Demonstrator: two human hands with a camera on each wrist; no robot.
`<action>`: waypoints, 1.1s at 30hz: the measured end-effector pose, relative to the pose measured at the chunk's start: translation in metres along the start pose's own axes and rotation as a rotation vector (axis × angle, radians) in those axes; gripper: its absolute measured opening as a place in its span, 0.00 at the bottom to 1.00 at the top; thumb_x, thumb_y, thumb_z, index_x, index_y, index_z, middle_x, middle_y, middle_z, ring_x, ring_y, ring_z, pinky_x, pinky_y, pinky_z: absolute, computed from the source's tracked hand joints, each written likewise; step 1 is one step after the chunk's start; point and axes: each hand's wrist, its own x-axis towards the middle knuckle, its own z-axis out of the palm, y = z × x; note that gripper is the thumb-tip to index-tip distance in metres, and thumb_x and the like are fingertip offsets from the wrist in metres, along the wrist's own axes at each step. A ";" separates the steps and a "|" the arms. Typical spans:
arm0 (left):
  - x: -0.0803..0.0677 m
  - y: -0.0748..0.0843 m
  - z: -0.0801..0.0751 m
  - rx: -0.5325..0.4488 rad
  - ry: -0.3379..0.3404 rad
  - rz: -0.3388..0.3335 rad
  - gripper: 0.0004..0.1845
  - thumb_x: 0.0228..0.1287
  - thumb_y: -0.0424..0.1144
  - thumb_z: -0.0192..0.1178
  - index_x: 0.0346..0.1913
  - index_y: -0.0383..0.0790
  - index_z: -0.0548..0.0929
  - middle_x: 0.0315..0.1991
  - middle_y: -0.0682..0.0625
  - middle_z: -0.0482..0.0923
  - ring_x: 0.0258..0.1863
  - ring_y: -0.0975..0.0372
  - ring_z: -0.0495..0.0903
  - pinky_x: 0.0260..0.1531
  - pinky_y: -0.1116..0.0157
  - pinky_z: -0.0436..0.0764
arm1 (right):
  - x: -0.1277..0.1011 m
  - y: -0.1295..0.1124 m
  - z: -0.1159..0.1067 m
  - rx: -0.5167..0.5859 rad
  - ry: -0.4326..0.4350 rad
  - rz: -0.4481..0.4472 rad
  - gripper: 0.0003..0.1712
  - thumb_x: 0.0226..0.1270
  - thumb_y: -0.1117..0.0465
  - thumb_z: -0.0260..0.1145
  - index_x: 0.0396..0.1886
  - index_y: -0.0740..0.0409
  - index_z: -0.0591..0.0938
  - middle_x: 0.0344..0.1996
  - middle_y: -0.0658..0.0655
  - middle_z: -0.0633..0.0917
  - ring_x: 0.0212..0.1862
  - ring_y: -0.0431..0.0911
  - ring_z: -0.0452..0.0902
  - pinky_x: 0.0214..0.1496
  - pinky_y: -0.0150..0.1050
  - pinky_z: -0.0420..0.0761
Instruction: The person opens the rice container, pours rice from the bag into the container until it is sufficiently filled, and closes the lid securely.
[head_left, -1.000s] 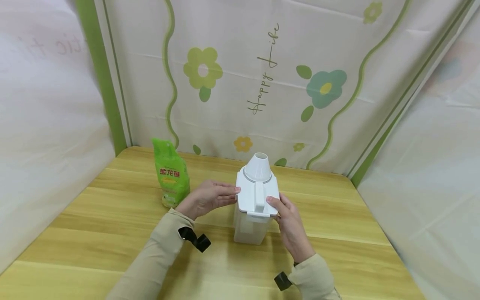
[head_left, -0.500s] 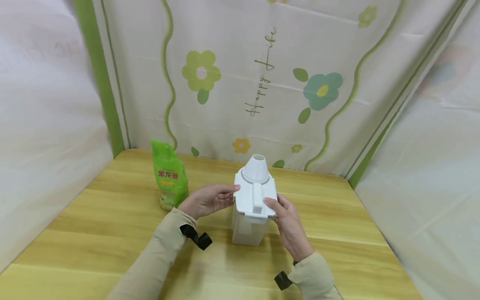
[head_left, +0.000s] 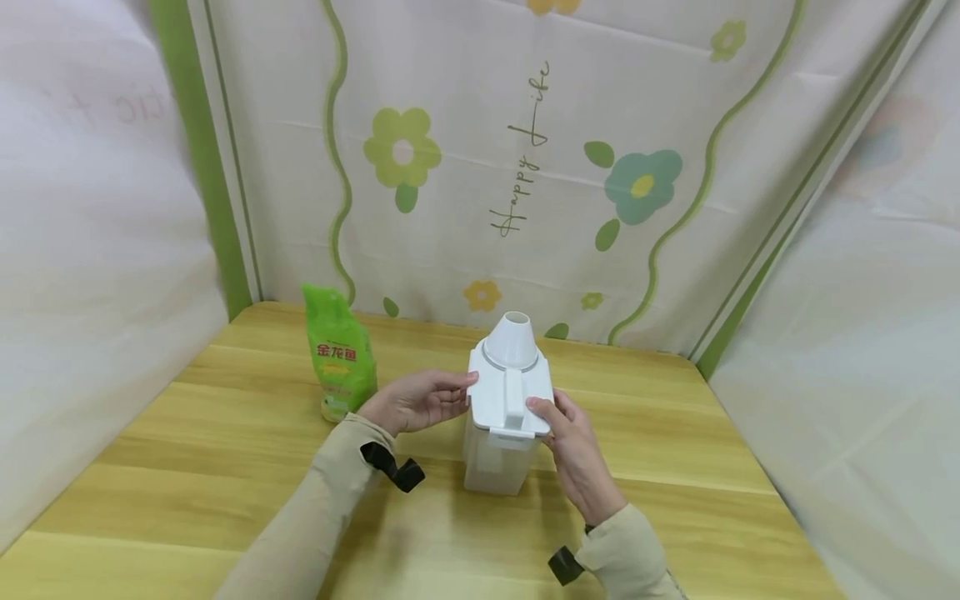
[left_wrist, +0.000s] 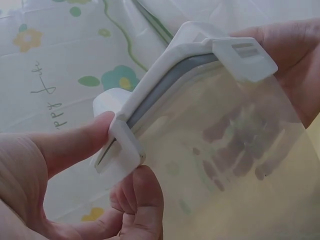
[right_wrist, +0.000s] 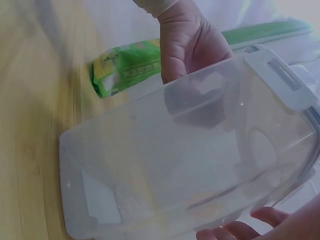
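Barely shifted since a second ago—left hand (head_left: 411, 402) pinches the lid clip (left_wrist: 120, 150), right hand (head_left: 573, 446) cups the container (head_left: 498, 454)—best unclip both sides evenly.

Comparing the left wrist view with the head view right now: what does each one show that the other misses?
Only the left wrist view shows the left hand close up, its thumb pressing the side clip of the white lid, a grey band under the lid's rim, and fingers seen through the clear wall.

Only the head view shows the green bag standing on the wooden table, the lid's cone spout, and both sleeves.

Both show the clear container held between the left hand and the right hand, with the flowered backdrop behind.
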 end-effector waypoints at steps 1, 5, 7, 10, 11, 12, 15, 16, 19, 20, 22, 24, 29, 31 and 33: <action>0.000 0.000 0.000 -0.001 0.001 -0.003 0.13 0.62 0.32 0.68 0.44 0.28 0.78 0.38 0.43 0.79 0.35 0.59 0.79 0.43 0.66 0.81 | 0.000 0.000 0.000 -0.003 -0.001 0.000 0.33 0.66 0.53 0.66 0.67 0.61 0.70 0.59 0.61 0.75 0.55 0.51 0.73 0.60 0.44 0.70; 0.002 -0.001 0.000 -0.023 0.001 -0.002 0.14 0.61 0.31 0.69 0.45 0.28 0.78 0.39 0.42 0.77 0.36 0.58 0.78 0.44 0.66 0.81 | -0.001 -0.001 0.001 -0.003 0.005 0.003 0.34 0.66 0.53 0.66 0.68 0.61 0.70 0.59 0.60 0.74 0.56 0.51 0.72 0.60 0.44 0.70; 0.003 -0.002 0.000 -0.040 -0.004 -0.004 0.14 0.60 0.31 0.69 0.44 0.28 0.78 0.40 0.42 0.77 0.37 0.58 0.78 0.45 0.66 0.80 | -0.001 -0.001 0.001 -0.001 0.008 0.005 0.34 0.66 0.53 0.66 0.68 0.61 0.70 0.59 0.61 0.75 0.56 0.51 0.73 0.60 0.44 0.70; 0.002 -0.005 -0.001 -0.064 -0.008 -0.006 0.13 0.61 0.30 0.68 0.44 0.28 0.77 0.40 0.42 0.76 0.37 0.58 0.77 0.45 0.66 0.80 | -0.002 0.000 0.000 0.000 0.006 0.009 0.33 0.66 0.53 0.66 0.67 0.61 0.71 0.58 0.61 0.76 0.55 0.51 0.73 0.59 0.44 0.70; 0.002 -0.006 -0.001 -0.069 -0.010 -0.005 0.13 0.61 0.30 0.68 0.44 0.28 0.77 0.40 0.42 0.76 0.36 0.58 0.78 0.44 0.66 0.80 | -0.003 0.001 0.000 -0.001 0.002 0.009 0.32 0.66 0.53 0.66 0.66 0.61 0.71 0.58 0.61 0.76 0.55 0.51 0.73 0.59 0.44 0.70; 0.002 -0.007 -0.001 -0.076 -0.008 -0.006 0.12 0.62 0.30 0.67 0.44 0.29 0.77 0.39 0.42 0.76 0.36 0.58 0.78 0.44 0.66 0.80 | -0.003 0.001 0.001 -0.003 0.000 0.008 0.32 0.66 0.53 0.66 0.66 0.61 0.72 0.57 0.61 0.76 0.54 0.51 0.74 0.59 0.44 0.70; 0.002 -0.007 -0.002 -0.086 -0.010 0.001 0.12 0.62 0.30 0.67 0.45 0.29 0.76 0.39 0.43 0.77 0.35 0.59 0.78 0.44 0.66 0.80 | -0.003 0.001 0.001 -0.002 -0.003 0.001 0.32 0.66 0.53 0.66 0.66 0.60 0.71 0.57 0.61 0.77 0.54 0.51 0.74 0.58 0.43 0.70; 0.002 -0.007 -0.002 -0.087 -0.011 0.002 0.12 0.62 0.30 0.67 0.45 0.29 0.76 0.39 0.43 0.77 0.35 0.59 0.78 0.44 0.66 0.80 | -0.003 0.001 0.002 0.000 -0.002 0.000 0.32 0.66 0.53 0.66 0.67 0.60 0.71 0.57 0.60 0.77 0.54 0.51 0.73 0.58 0.43 0.70; 0.003 -0.005 -0.001 -0.094 -0.020 -0.002 0.13 0.62 0.30 0.67 0.45 0.28 0.77 0.39 0.43 0.77 0.36 0.59 0.78 0.44 0.66 0.80 | -0.002 0.000 0.002 0.003 0.001 -0.002 0.32 0.67 0.53 0.65 0.67 0.60 0.70 0.57 0.60 0.76 0.54 0.51 0.73 0.58 0.43 0.69; 0.003 -0.005 -0.001 -0.097 -0.021 -0.005 0.13 0.62 0.30 0.67 0.45 0.28 0.77 0.39 0.43 0.77 0.36 0.59 0.78 0.44 0.65 0.80 | -0.002 -0.001 0.002 0.002 0.002 0.000 0.33 0.67 0.53 0.65 0.67 0.60 0.70 0.57 0.60 0.76 0.54 0.51 0.73 0.58 0.43 0.69; 0.003 -0.004 0.000 -0.099 -0.024 -0.011 0.13 0.62 0.30 0.68 0.45 0.28 0.77 0.40 0.42 0.77 0.36 0.59 0.78 0.44 0.66 0.80 | -0.001 -0.001 0.001 0.001 0.003 0.002 0.33 0.67 0.53 0.65 0.67 0.60 0.70 0.58 0.60 0.75 0.54 0.51 0.73 0.58 0.43 0.69; 0.004 -0.003 0.000 -0.102 -0.027 -0.017 0.13 0.61 0.30 0.68 0.45 0.28 0.77 0.40 0.42 0.77 0.36 0.58 0.78 0.44 0.66 0.80 | -0.001 -0.002 0.001 0.001 0.006 0.003 0.32 0.67 0.53 0.65 0.67 0.60 0.70 0.58 0.61 0.75 0.54 0.51 0.73 0.58 0.43 0.69; 0.005 -0.003 -0.001 -0.110 -0.021 -0.024 0.13 0.61 0.30 0.68 0.44 0.28 0.77 0.40 0.42 0.77 0.36 0.58 0.78 0.43 0.66 0.80 | 0.000 -0.002 0.001 0.000 0.004 0.003 0.32 0.67 0.53 0.65 0.67 0.60 0.71 0.58 0.61 0.75 0.54 0.51 0.73 0.58 0.43 0.70; 0.005 -0.003 -0.002 -0.111 -0.019 -0.023 0.13 0.61 0.30 0.68 0.44 0.29 0.78 0.39 0.42 0.77 0.36 0.58 0.77 0.42 0.66 0.80 | 0.000 -0.001 0.001 -0.002 0.003 0.006 0.32 0.67 0.53 0.65 0.67 0.60 0.71 0.58 0.61 0.75 0.54 0.51 0.73 0.58 0.43 0.71; 0.005 -0.004 -0.002 -0.113 -0.020 -0.022 0.12 0.61 0.30 0.69 0.43 0.29 0.78 0.39 0.43 0.77 0.36 0.58 0.78 0.42 0.66 0.80 | 0.000 -0.001 0.001 -0.003 0.003 0.010 0.32 0.66 0.53 0.65 0.67 0.60 0.71 0.58 0.61 0.75 0.54 0.51 0.73 0.58 0.43 0.71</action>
